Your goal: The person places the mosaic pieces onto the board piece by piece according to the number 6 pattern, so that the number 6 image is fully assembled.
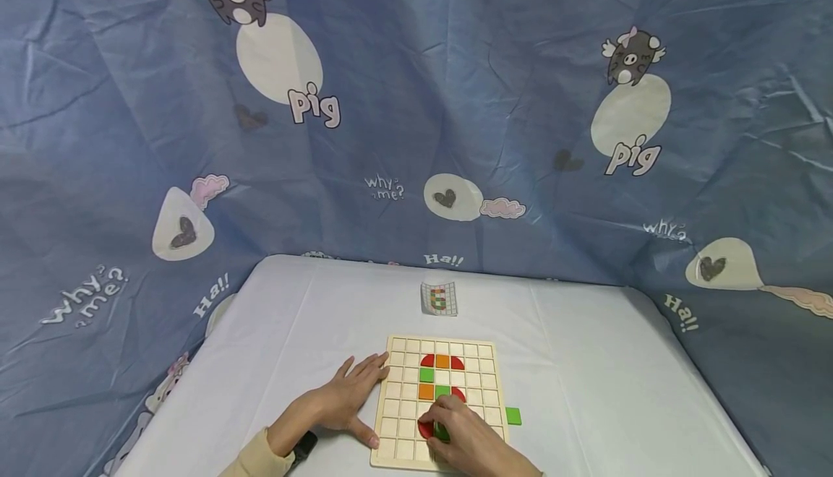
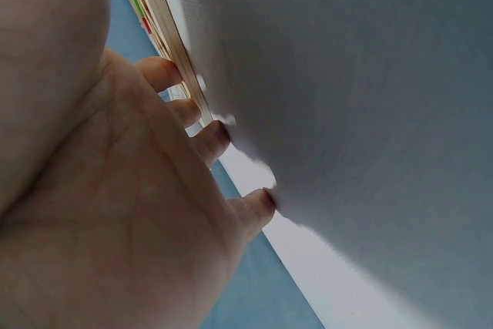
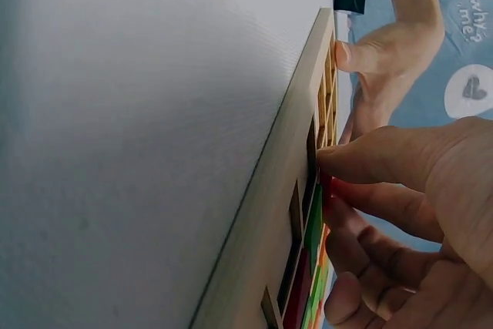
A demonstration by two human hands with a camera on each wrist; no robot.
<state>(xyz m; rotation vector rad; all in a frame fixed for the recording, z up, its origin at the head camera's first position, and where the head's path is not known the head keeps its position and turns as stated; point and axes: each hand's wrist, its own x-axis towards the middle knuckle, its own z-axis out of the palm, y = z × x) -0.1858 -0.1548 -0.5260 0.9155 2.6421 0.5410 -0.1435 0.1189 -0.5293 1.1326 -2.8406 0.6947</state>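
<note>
A wooden grid board lies on the white table. My left hand rests along its left edge, fingers spread, with fingertips right at the rim. Over the board's lower middle is my right hand. Its thumb and fingers pinch a red rounded piece, low at a cell; the red piece is partly covered in the head view. Beside it a green piece shows under the fingers. Further up sit red quarter-circles, orange squares and green squares.
A loose green square lies just right of the board. Behind the board stands a small card printed with a coloured grid pattern. A blue patterned curtain hangs around the table.
</note>
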